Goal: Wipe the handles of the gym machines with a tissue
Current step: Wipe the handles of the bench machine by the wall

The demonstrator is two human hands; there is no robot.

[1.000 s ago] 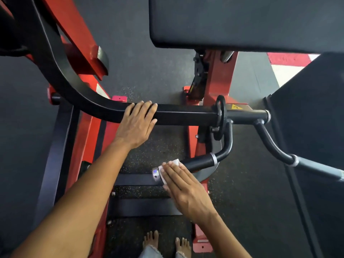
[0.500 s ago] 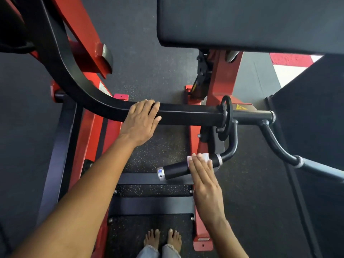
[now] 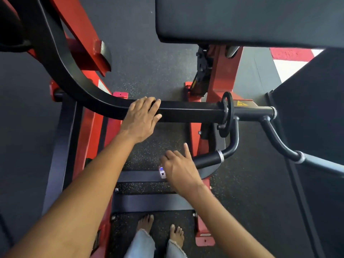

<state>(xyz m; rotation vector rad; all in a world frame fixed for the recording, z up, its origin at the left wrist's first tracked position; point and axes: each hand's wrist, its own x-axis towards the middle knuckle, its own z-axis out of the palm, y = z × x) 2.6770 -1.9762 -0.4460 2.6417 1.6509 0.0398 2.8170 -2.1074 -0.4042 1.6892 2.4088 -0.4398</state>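
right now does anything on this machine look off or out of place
Nothing stands out. The left hand rests on the black bar, the right hand covers the handle; no tissue shows under it.

The tissue is not visible; the right hand (image 3: 178, 170) covers the near end of the black handle (image 3: 206, 159), so only its silver end cap (image 3: 162, 172) shows at the hand's left. The pad (image 3: 242, 19) is cut by the top and right edges of the frame. The second handle (image 3: 320, 164) leaves the frame at the right. Both forearms and the jeans (image 3: 143, 244) are cut at the bottom edge.
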